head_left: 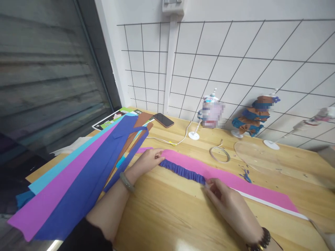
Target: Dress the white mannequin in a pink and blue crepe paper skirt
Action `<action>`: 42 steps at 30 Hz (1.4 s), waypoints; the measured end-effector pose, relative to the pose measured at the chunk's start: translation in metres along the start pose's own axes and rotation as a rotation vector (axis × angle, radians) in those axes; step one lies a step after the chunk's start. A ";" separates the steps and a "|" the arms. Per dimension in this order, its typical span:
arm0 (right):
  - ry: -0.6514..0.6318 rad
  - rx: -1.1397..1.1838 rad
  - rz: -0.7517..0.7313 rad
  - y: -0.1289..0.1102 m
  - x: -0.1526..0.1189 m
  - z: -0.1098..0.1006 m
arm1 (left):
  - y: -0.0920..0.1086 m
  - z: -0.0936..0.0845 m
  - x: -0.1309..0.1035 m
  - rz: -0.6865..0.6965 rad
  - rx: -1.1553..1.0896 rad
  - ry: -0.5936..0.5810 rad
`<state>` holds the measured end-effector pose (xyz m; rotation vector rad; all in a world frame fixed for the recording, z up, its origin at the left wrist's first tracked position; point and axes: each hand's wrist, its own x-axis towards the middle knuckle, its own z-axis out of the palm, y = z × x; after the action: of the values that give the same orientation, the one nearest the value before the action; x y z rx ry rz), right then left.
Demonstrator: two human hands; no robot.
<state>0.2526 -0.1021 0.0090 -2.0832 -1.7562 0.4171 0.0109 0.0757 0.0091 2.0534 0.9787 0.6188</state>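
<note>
A long pink strip [251,184] of paper-like material lies flat on the table. Along its near edge runs a gathered dark blue ruffle [183,171], and further right a narrow white band [272,203] follows the same edge. My left hand [150,161] pinches the left end of the pink strip, its fingers touching the end of the ruffle too. With thumb and fingers closed, my right hand [225,198] grips the right end of the ruffle, where the white band begins. The material between my right fingertips is mostly hidden.
Long blue, purple and light blue sheets [70,174] are piled at the left. Behind lie a phone [163,120], a white cable [180,141] and a roll of tape [219,154]. Small dress stands [251,116] line the gridded wall. Blue scraps [246,176] lie beyond the pink strip.
</note>
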 end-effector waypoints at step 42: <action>0.434 0.128 0.071 0.029 0.011 -0.006 | 0.002 -0.009 -0.003 -0.060 -0.139 -0.156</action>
<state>0.2829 -0.0959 0.0008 -1.9670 -1.3705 0.0814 0.0037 0.0760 0.0162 1.9115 0.8779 0.4742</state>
